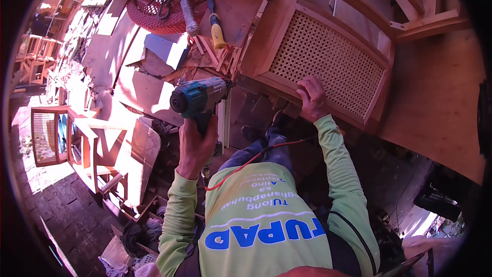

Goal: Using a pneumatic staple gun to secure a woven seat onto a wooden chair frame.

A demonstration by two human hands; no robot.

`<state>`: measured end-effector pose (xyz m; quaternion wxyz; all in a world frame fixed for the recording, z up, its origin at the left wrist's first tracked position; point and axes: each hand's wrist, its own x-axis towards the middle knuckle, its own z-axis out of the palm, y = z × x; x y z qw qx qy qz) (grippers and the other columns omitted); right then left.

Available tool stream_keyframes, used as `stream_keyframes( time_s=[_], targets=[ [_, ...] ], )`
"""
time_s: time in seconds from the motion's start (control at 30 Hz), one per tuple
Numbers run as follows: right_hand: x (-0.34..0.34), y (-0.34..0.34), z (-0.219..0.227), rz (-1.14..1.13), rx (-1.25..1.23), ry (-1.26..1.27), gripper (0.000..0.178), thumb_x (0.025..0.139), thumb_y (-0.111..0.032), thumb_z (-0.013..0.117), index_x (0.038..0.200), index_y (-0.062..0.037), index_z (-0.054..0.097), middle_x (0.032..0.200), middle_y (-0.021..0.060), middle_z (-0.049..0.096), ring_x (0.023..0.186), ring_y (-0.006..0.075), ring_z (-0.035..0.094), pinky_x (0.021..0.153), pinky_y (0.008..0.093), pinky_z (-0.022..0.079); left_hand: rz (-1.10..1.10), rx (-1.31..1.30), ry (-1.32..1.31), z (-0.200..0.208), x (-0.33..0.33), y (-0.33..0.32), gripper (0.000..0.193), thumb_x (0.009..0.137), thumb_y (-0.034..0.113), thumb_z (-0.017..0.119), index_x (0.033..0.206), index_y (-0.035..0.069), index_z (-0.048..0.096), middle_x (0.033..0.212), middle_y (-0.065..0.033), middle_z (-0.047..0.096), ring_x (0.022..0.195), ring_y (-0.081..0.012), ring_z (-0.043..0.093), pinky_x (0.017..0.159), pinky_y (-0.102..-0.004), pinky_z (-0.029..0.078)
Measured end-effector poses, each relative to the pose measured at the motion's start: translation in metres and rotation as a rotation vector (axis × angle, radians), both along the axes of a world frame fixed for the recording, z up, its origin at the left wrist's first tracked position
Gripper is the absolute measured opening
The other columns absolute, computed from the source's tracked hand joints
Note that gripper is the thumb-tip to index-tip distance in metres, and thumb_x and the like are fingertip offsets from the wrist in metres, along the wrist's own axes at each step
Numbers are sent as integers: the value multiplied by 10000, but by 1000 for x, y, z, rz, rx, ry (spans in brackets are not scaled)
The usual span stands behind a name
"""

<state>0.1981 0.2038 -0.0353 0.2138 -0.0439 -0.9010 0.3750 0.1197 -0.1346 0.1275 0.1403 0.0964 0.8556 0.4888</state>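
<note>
My left hand [196, 146] grips the handle of a teal power drill [197, 97]. The drill points right, its tip at the left corner of a wooden frame [266, 46]. That frame holds a woven cane panel [328, 64] and lies tilted in front of me. My right hand [311, 97] presses flat on the frame's lower rail, fingers curled over its edge. A red cord [256, 156] runs from the drill across my lime-green shirt.
A red mesh basket [154, 15], a hammer [187, 10] and a yellow-handled tool [218, 33] lie on boards beyond the drill. Unfinished wooden furniture frames [97, 149] and another cane panel [45, 136] stand at the left. Wood offcuts litter the ground.
</note>
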Motion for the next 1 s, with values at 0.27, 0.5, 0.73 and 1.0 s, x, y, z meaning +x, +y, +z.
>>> stream_keyframes(
  time_s=[0.27,0.5,0.73,1.0],
  targets=[
    [6,-13,8,-155,169,-15,234,804,-44,747,1025,-75,676,1028,79,618,992,319,588,861,420,476,-27,10,15,-1,-4,-1,321,962,89,710,1233,12,557,765,-120,688,599,-176,656,552,-353,500],
    [2,-15,-3,-203,5,31,206,794,-85,778,972,-85,674,993,70,605,983,312,585,846,421,483,62,199,-131,0,-8,1,208,1009,113,699,1147,27,571,798,-26,625,559,-89,548,480,-266,441],
    [10,-16,-8,-272,-37,93,176,805,-115,779,950,-111,680,980,55,583,969,289,582,855,448,470,-104,255,-162,19,-40,35,180,1031,115,654,1159,29,561,815,-46,627,536,-129,580,482,-274,472],
    [11,-21,-13,-251,-30,-9,185,836,-163,757,995,-112,676,1079,86,569,1094,307,542,955,449,466,-196,365,-257,16,-66,111,287,1051,237,642,1230,26,565,787,-58,662,561,-123,572,492,-277,485]
  ],
)
